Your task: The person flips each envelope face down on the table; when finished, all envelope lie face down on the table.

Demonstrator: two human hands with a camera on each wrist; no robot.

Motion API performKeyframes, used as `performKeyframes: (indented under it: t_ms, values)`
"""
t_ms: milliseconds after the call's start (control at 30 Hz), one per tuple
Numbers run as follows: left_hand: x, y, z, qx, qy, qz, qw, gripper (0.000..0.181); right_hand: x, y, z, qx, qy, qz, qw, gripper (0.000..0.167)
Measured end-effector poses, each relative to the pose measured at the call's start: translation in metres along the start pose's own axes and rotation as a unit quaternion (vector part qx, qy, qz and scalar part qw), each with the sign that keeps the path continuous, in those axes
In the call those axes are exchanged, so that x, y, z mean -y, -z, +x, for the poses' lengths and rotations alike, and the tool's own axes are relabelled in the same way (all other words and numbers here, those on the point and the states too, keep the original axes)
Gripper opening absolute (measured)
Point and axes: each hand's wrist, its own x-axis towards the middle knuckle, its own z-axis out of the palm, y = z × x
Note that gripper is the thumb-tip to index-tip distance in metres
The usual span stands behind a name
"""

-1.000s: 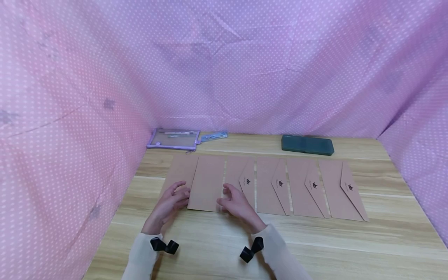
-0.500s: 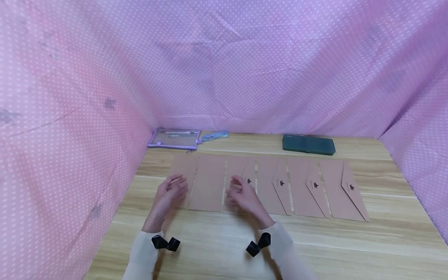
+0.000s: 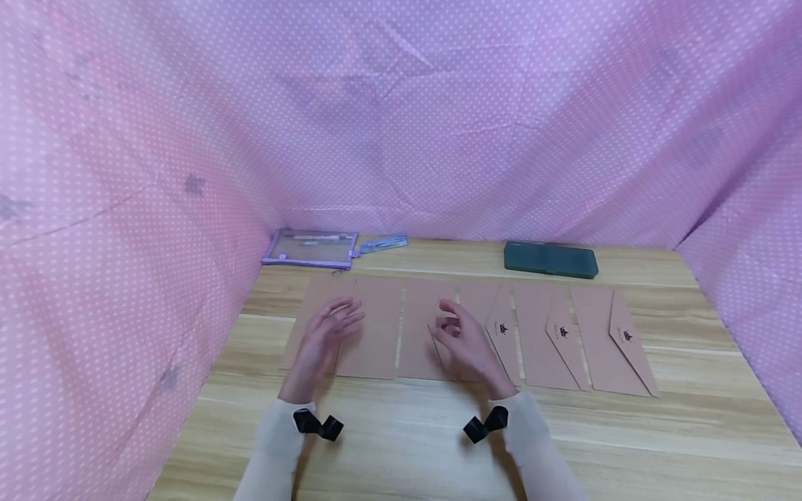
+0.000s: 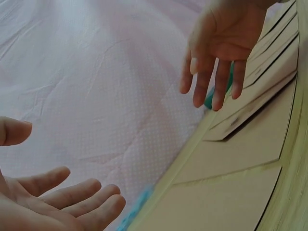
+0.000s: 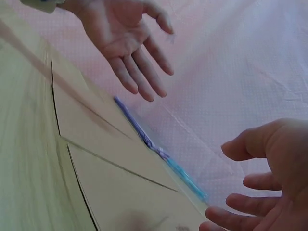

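Several brown kraft envelopes lie in a row on the wooden table. The left hand (image 3: 326, 335) hovers over the two leftmost ones, near the plain second envelope (image 3: 374, 348), its fingers loosely spread and holding nothing. Above the third envelope (image 3: 415, 334) and the fourth envelope (image 3: 479, 299) is the right hand (image 3: 465, 341), relaxed and holding nothing. Both wrist views show the palms facing each other, apart from the paper. Farther right lie the fifth envelope (image 3: 535, 334) and the last envelope (image 3: 595, 341), their pointed flaps marked with a black crown print.
At the back left are a purple-edged clear zip pouch (image 3: 313, 252) with pens inside and a small blue packet (image 3: 383, 243). A dark green case (image 3: 551, 259) lies at the back right. Pink dotted cloth (image 3: 401, 125) encloses the wooden table (image 3: 401, 445).
Both hands have lifted away from the second envelope's edges and moved rightward, the right hand farther. The leftmost envelopes now show more fully. The envelopes stay in their row.
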Motion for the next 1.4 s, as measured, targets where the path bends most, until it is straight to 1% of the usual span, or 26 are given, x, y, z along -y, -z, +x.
performKeyframes:
  t_ms: [67,133,200,267,400,567,700,867,1000,1067,1133,1267,1400]
  values:
    - [0.003,-0.003,0.003,0.028,0.002,-0.024,0.9993,0.035,-0.003,0.005,0.0,0.002,0.016,-0.018,0.9997,0.063]
    - [0.006,-0.005,0.005,0.055,0.012,-0.044,0.9975,0.036,-0.005,0.01,-0.001,0.007,0.024,-0.039,0.9989,0.065]
    - [0.009,-0.007,0.007,0.069,0.028,-0.053,0.9958,0.037,-0.007,0.015,-0.001,0.012,0.031,-0.066,0.9973,0.068]
    - [0.012,-0.009,0.008,0.076,0.045,-0.051,0.9948,0.039,-0.009,0.019,-0.001,0.017,0.039,-0.104,0.9936,0.069]
    - [0.02,-0.013,0.01,0.066,0.078,-0.047,0.9937,0.041,-0.013,0.025,0.0,0.026,0.059,-0.169,0.9836,0.074]
    - [0.025,-0.023,0.012,0.035,0.109,-0.043,0.9924,0.05,-0.017,0.029,0.0,0.052,0.073,-0.229,0.9692,0.08]
    - [0.029,-0.032,0.016,0.026,0.127,-0.056,0.99,0.057,-0.022,0.032,0.0,0.074,0.073,-0.272,0.9566,0.086]
    - [0.033,-0.04,0.019,0.03,0.129,-0.065,0.9891,0.059,-0.025,0.037,0.0,0.097,0.089,-0.303,0.9438,0.091]
    - [0.039,-0.043,0.022,0.028,0.13,-0.067,0.9889,0.059,-0.026,0.039,0.001,0.108,0.099,-0.311,0.939,0.094]
    - [0.042,-0.045,0.023,0.024,0.133,-0.061,0.989,0.059,-0.027,0.04,0.001,0.114,0.099,-0.314,0.9376,0.096]
    - [0.045,-0.047,0.024,0.027,0.134,-0.051,0.9893,0.059,-0.028,0.04,0.001,0.119,0.098,-0.318,0.9356,0.097]
    - [0.05,-0.048,0.024,0.044,0.128,-0.035,0.9901,0.06,-0.031,0.04,0.001,0.129,0.088,-0.323,0.9335,0.096]
    - [0.054,-0.048,0.025,0.054,0.128,-0.034,0.9897,0.061,-0.034,0.039,0.001,0.129,0.092,-0.326,0.9321,0.094]
